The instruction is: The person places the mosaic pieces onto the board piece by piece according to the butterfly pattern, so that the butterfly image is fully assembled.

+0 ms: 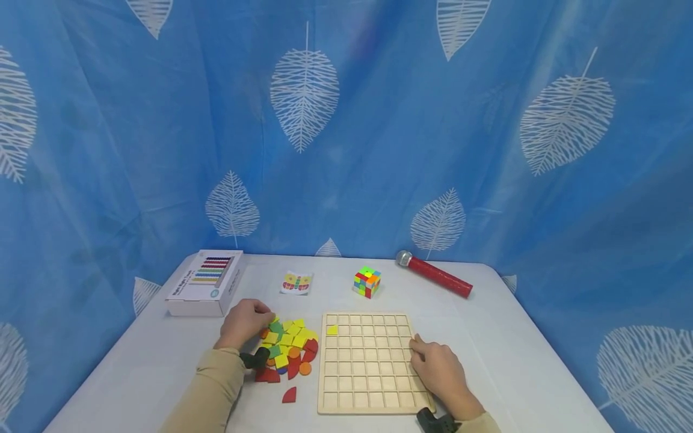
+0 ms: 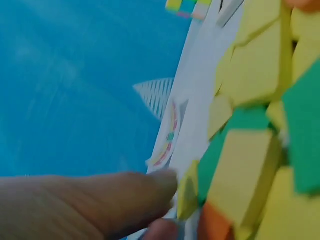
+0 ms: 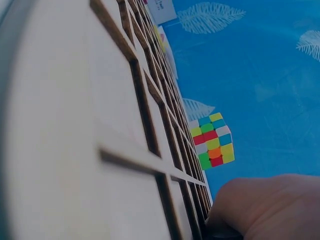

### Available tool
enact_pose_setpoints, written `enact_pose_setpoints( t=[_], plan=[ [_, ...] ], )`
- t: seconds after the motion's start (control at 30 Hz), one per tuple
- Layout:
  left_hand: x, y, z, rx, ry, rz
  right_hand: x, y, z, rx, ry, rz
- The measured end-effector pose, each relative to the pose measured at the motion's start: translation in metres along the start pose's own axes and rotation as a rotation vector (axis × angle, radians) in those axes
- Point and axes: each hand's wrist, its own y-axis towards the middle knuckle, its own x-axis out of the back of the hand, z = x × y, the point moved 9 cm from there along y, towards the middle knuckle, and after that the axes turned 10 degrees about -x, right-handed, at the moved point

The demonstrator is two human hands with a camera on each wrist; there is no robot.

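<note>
At the lower left of the head view, reaches with the left hand [image 1: 243, 323] to the upper-left edge of a heap of coloured pieces [image 1: 287, 340], mostly yellow, with green, red, orange and blue among them. Bends the fingers there, forefinger and thumb close together at a yellow piece [image 2: 188, 192], low and right of centre in the left wrist view; cannot tell whether pinching or only touching it. At the lower right, holds the right edge of a gridded wooden board [image 1: 373, 364] in the right hand [image 1: 441, 373], with bent fingers; cannot see the grip beneath. In the board's leftmost column, second row from the top, a lone yellow square [image 1: 332, 329]. Below the heap, apart from it, a red quarter-circle [image 1: 289, 395] on the white table [image 1: 487, 349]. Along the table's far side, from left to right, a white box [image 1: 186, 292], a picture card [image 1: 296, 284], a multicoloured puzzle cube [image 1: 367, 282] and a red microphone [image 1: 440, 276] with a silver head. Across the upper frame, a blue curtain [image 1: 368, 180] with white leaves.
</note>
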Motion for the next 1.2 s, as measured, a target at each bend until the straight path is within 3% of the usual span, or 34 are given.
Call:
enact_pose_setpoints(
  t=[0.2,0.43,0.6,0.7,1.0,1.2],
  plan=[
    [0.001,0.000,0.008,0.026,-0.004,0.050,0.002,0.000,-0.001,0.000,0.005,-0.001],
    [0.001,0.000,0.006,0.022,-0.022,0.030,0.001,-0.001,-0.003,-0.005,0.013,0.004],
    [0.001,0.003,0.007,0.027,-0.098,0.010,0.001,-0.002,-0.003,-0.004,0.012,0.008],
    [0.002,0.006,0.003,-0.014,-0.141,-0.006,0.001,-0.003,-0.002,-0.004,0.015,0.010],
    [-0.010,0.003,-0.037,-0.123,-0.204,-0.012,0.001,-0.001,-0.001,-0.014,-0.016,0.007],
    [-0.036,-0.001,-0.075,-0.227,-0.169,0.027,0.000,-0.001,-0.001,-0.012,0.002,0.013]
  ],
)
